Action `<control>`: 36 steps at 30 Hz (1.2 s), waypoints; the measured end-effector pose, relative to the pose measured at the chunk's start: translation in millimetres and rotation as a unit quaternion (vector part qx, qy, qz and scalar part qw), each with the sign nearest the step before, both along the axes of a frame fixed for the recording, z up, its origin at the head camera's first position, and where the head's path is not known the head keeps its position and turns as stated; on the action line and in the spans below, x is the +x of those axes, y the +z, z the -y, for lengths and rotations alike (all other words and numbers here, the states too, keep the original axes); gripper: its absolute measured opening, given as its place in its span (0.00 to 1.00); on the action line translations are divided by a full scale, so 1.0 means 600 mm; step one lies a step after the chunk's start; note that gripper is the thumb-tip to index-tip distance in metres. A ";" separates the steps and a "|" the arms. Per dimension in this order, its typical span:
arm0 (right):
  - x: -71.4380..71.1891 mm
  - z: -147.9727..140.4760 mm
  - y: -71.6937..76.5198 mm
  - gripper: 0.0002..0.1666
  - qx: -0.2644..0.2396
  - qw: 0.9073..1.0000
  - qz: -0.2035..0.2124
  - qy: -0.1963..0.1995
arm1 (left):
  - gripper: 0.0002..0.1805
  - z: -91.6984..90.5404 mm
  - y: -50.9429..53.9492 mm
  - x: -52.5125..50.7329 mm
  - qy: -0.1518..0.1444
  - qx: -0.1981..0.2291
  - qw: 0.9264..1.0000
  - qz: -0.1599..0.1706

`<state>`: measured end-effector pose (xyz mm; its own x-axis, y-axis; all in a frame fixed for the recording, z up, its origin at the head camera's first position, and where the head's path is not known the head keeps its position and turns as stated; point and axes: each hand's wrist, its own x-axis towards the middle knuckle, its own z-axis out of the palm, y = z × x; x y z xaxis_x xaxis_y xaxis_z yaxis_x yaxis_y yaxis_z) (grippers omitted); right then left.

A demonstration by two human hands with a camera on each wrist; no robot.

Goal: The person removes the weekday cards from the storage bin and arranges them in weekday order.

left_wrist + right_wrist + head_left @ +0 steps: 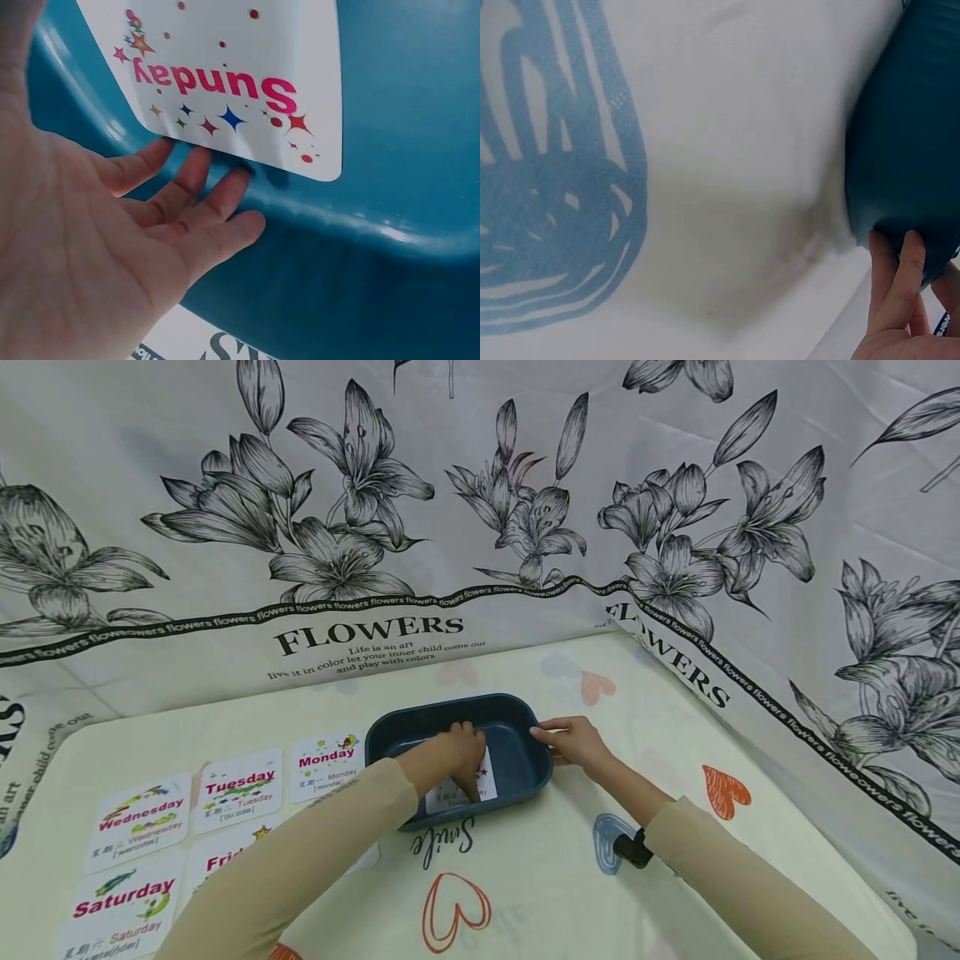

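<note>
A dark blue rectangular plastic basin (519, 753) sits on the table. Inside it lies a white card printed "Sunday" (225, 82), with stars and dots, partly covered by my left hand (457, 752) in the head view. That hand spans the card, thumb toward its near edge and curled fingertips (229, 196) at the far edge, some tucked just beneath it. My right hand (573, 743) grips the basin's right rim, thumb over the top and fingers against the outer wall; the right wrist view shows its fingers (904, 277) on that wall.
Left of the basin lie the Monday card (326, 764), Tuesday card (238, 787), Wednesday card (141, 818) and Saturday card (123, 902). My left sleeve partly covers the Friday card (210, 860). A floral curtain (360, 543) hangs behind the table.
</note>
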<state>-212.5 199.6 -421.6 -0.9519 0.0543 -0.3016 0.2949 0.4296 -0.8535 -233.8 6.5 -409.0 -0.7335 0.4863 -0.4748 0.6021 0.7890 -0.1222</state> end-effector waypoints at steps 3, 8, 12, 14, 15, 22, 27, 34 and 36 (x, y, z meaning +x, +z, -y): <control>0.000 0.001 0.000 0.24 0.003 1.000 0.001 -0.003 | 0.53 0.000 0.001 0.000 -0.003 -0.002 1.000 0.009; -0.001 0.002 0.000 0.23 0.005 1.000 0.001 -0.006 | 0.56 0.001 -0.002 -0.004 0.008 0.018 1.000 0.025; -0.002 0.002 -0.001 0.23 0.003 1.000 0.003 -0.005 | 0.55 0.005 -0.004 -0.006 0.006 0.021 0.999 0.029; -0.002 0.002 -0.001 0.23 0.004 1.000 0.004 -0.004 | 0.55 0.007 -0.002 -0.008 0.006 0.026 0.999 0.037; -0.001 0.002 -0.001 0.23 0.006 1.000 0.004 -0.005 | 0.55 0.008 -0.001 -0.008 0.008 0.032 0.999 0.043; -0.001 0.001 0.000 0.24 -0.002 1.000 0.003 -0.003 | 0.56 0.018 0.011 -0.012 0.032 0.065 0.994 0.084; -0.001 0.001 0.000 0.24 -0.001 1.000 0.002 -0.004 | 0.54 0.019 0.010 -0.010 0.029 0.075 0.992 0.093; -0.002 0.002 0.001 0.23 0.006 1.000 0.002 -0.005 | 0.59 0.012 0.011 -0.002 -0.005 0.041 0.995 0.088; -0.002 0.002 0.000 0.23 0.006 1.000 0.002 -0.004 | 0.60 0.011 0.013 0.001 -0.019 0.028 0.996 0.081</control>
<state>-213.7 198.4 -421.3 -0.9501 0.0656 -0.3050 0.3021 0.4370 -0.8472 -233.5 -0.1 -401.2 -0.6299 0.5408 -0.5574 0.6400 0.7681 0.0220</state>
